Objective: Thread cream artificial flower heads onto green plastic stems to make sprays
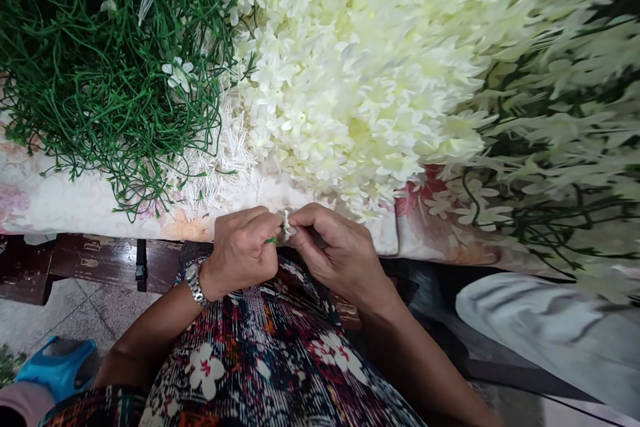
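Observation:
Both hands meet in front of my body at the table's near edge. My left hand [247,247] is closed, and a bit of green stem [271,240] shows at its fingertips. Between the two hands is a small white stamen piece [287,224], pinched by the thumb and forefinger of my right hand [333,250]. Most of the stem is hidden inside my left fist. Just beyond my hands lie a big heap of pale cream artificial flower petals [360,93], a pile of thin white stamens [220,173] and a tangle of green plastic stems [115,93].
A floral cloth [100,197] covers the table. Finished-looking white flowers on green stems [560,167] lie at the right. Another person's pale-clothed leg [550,340] is close on my right. A blue plastic stool [57,367] stands on the floor at lower left.

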Action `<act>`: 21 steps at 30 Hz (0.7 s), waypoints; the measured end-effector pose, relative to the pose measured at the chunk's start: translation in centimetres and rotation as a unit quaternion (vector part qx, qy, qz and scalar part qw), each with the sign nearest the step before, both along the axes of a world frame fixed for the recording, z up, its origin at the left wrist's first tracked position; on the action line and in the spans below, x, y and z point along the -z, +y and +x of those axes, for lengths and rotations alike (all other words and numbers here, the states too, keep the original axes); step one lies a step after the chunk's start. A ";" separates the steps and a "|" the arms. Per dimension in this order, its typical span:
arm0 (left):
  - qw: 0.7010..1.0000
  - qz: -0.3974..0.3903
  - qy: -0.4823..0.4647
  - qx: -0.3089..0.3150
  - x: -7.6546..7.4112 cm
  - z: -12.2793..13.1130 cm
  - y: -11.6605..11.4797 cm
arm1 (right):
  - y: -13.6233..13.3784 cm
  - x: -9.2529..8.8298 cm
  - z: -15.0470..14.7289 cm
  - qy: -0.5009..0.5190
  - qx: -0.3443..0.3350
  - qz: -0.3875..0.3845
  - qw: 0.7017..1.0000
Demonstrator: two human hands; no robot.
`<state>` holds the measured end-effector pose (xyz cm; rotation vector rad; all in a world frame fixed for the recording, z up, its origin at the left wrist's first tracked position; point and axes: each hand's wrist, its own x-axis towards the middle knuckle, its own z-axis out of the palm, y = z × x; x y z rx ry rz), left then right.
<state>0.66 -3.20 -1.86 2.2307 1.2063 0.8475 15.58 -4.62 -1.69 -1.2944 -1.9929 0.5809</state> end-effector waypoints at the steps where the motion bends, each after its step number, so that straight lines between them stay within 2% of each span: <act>1: 1.000 -0.018 -0.021 0.007 -0.1 -0.1 0.0 | 0.0 -0.3 0.1 -0.001 -0.006 0.002 1.000; 5: 0.993 -0.082 -0.089 0.021 -0.4 -0.7 0.2 | 0.0 -1.3 0.6 -0.012 -0.018 0.034 0.999; 8: 0.990 -0.090 -0.108 0.025 -0.5 -0.9 0.2 | -0.1 -1.6 0.6 -0.026 -0.027 0.073 0.997; 21: 0.986 -0.130 -0.063 0.087 -0.7 -1.2 0.7 | 0.3 -1.4 0.6 -0.118 -0.085 0.165 0.975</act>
